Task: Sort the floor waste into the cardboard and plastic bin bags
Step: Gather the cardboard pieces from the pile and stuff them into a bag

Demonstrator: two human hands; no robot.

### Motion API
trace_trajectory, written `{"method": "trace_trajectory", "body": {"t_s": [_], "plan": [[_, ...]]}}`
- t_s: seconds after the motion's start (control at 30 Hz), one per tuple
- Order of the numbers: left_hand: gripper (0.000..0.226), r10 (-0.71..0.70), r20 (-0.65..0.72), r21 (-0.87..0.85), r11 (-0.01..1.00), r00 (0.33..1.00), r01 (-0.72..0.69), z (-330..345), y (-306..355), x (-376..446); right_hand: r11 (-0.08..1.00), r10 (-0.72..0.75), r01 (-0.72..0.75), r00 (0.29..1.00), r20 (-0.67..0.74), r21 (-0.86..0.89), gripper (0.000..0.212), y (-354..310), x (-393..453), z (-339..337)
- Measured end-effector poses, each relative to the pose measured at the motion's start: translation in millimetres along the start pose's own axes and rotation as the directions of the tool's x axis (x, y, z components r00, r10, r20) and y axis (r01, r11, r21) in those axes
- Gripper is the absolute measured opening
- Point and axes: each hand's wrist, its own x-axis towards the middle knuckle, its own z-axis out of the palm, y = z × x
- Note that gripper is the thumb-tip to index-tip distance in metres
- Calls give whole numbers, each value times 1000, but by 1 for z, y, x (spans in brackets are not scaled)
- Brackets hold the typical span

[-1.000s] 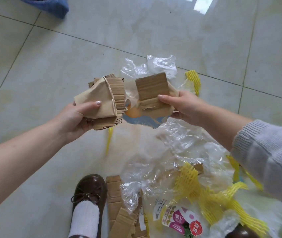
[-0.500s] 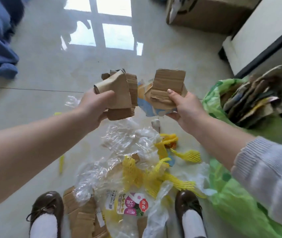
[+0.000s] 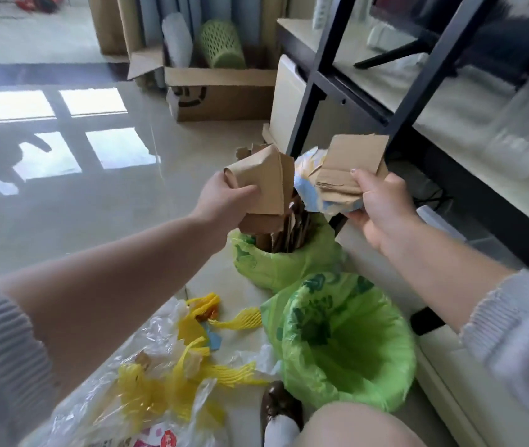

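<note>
Head view: both hands grip cardboard scraps [image 3: 264, 185] above the cardboard-filled bag [image 3: 289, 266]

Both hands now hold their cardboard over the far green bag [image 3: 276, 262], the left hand [image 3: 224, 198] with its cardboard wad [image 3: 266, 185] directly above; earlier they hung over the floor litter.

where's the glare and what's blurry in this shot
Head view: bright window glare on the glossy floor at upper left; the sleeves and plastic wrap at the lower edges are smeared with blur; the shelf frame leans from wide-angle distortion; the left hand, right hand and their cardboard are fairly sharp.
</note>
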Motion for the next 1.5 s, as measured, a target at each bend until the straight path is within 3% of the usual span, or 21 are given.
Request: {"method": "trace_trajectory", "body": {"t_s": [0.13, 0.27, 0.33, 0.43, 0.53, 0.63, 0.73, 0.8, 0.9, 1.0, 1.07, 1.17, 1.33, 1.43, 1.5], "plan": [[39, 98, -41, 347, 935, 994, -78, 31, 0, 25, 997, 68, -72, 993, -92, -41, 11, 15, 18, -25], [29, 101, -33, 515, 855, 994, -70, 50, -7, 50, 978, 123, -141, 985, -118, -157, 8, 35, 34, -28], [24, 88, -4, 645, 761, 996, -65, 58, -11, 58, 952, 118, -143, 987, -106, -271, 7, 47, 41, -21], [16, 59, 17, 775, 630, 998, -50, 69, -19, 64, 916, 121, -137, 990, -66, -378, 21, 62, 48, -4], [37, -5, 25, 754, 657, 1000, -16, 78, -28, 70, 874, 147, -140, 989, -21, -466, 24, 74, 58, 14], [73, -118, 112, 560, 828, 987, 35, 83, -37, 75, 827, 224, -178, 974, 22, -533, 32, 86, 71, 28], [75, -176, 226, 367, 926, 958, 84, 76, -44, 79, 783, 319, -224, 946, 64, -580, 37, 100, 80, 34], [70, -171, 264, 446, 894, 949, 37, 70, -53, 83, 776, 362, -243, 927, 97, -583, 36, 108, 81, 35], [67, -28, 260, 626, 766, 965, -146, 63, -64, 92, 839, 351, -230, 921, 167, -494, 24, 110, 80, 33], [66, 30, 249, 632, 753, 968, -186, 58, -73, 102, 916, 280, -196, 937, 207, -351, 30, 111, 87, 33], [63, 22, 254, 619, 764, 967, -180, 52, -82, 108, 915, 209, -106, 949, 235, -388, 37, 116, 94, 36], [55, -17, 257, 670, 724, 966, -165, 45, -94, 118, 873, 190, -27, 938, 289, -487, 43, 128, 99, 42], [49, 80, 257, 857, 442, 963, -265, 52, -112, 123, 786, 160, 17, 960, 230, -618, 44, 143, 109, 51], [49, 164, 265, 814, 491, 950, -312, 49, -113, 112, 732, 100, 64, 975, 200, -678, 38, 140, 107, 50], [52, 230, 260, 768, 539, 938, -346, 34, -110, 99, 588, -36, 183, 979, 200, -788, 44, 134, 100, 45]]}}
